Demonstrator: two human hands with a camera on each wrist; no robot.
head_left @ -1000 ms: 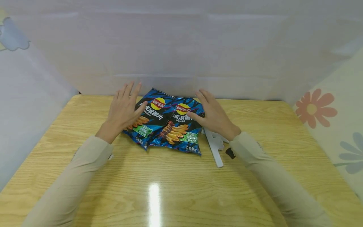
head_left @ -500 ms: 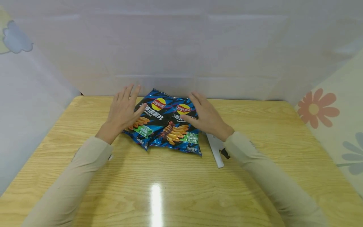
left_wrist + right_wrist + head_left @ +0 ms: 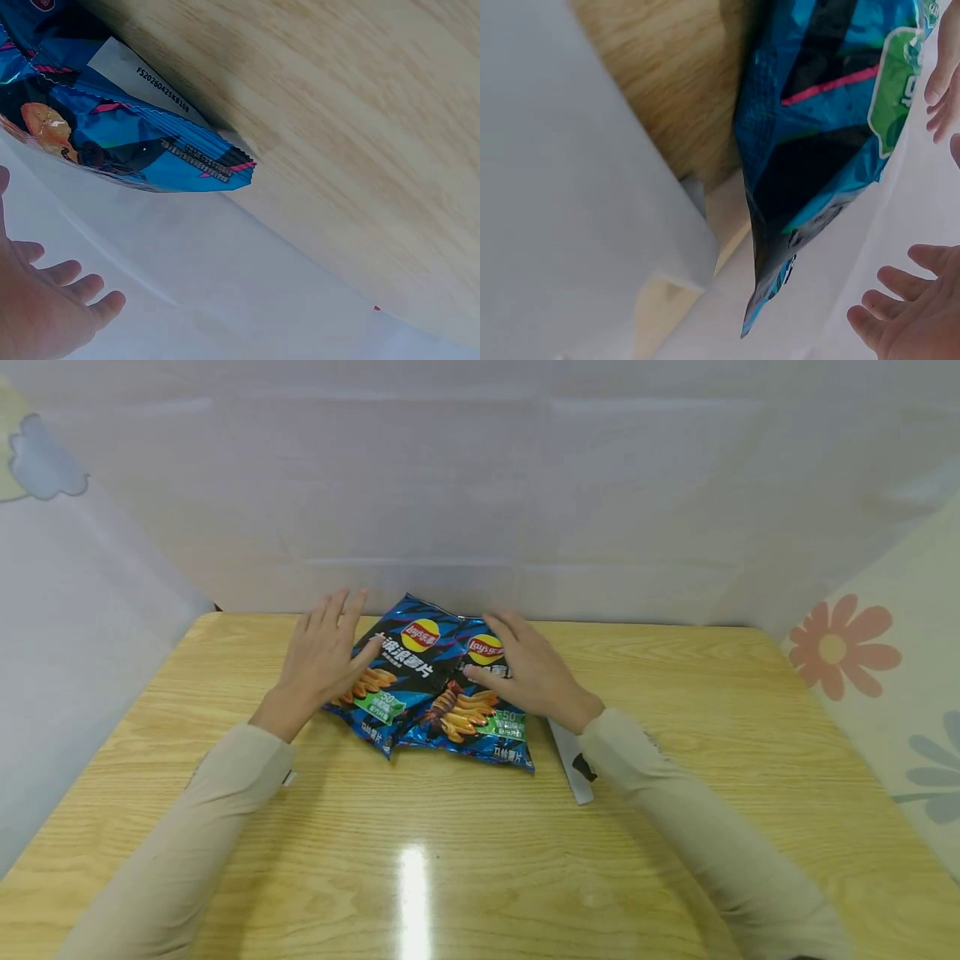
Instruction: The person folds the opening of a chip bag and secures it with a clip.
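Observation:
Two blue bags of crisps lie side by side at the far middle of the wooden table (image 3: 480, 860). The left bag (image 3: 397, 672) partly overlaps the right bag (image 3: 472, 710). My left hand (image 3: 318, 656) lies with straight fingers at the left bag's left edge, thumb touching it. My right hand (image 3: 525, 672) rests flat with straight fingers on the right bag's upper right part. The left wrist view shows the left bag (image 3: 112, 142) with fingers (image 3: 67, 292) spread beside it. The right wrist view shows the right bag (image 3: 817, 127) and fingertips (image 3: 900, 300).
A flat white strip (image 3: 573, 768) with a dark mark lies on the table just right of the bags, partly under my right sleeve. A white sheet wall (image 3: 480, 510) stands close behind the bags. Flower-patterned fabric (image 3: 862, 660) borders the table's right side.
My right hand has slid left from the right bag's edge onto the bag. My left hand has sunk slightly at the left bag. The bags have stayed where they were.

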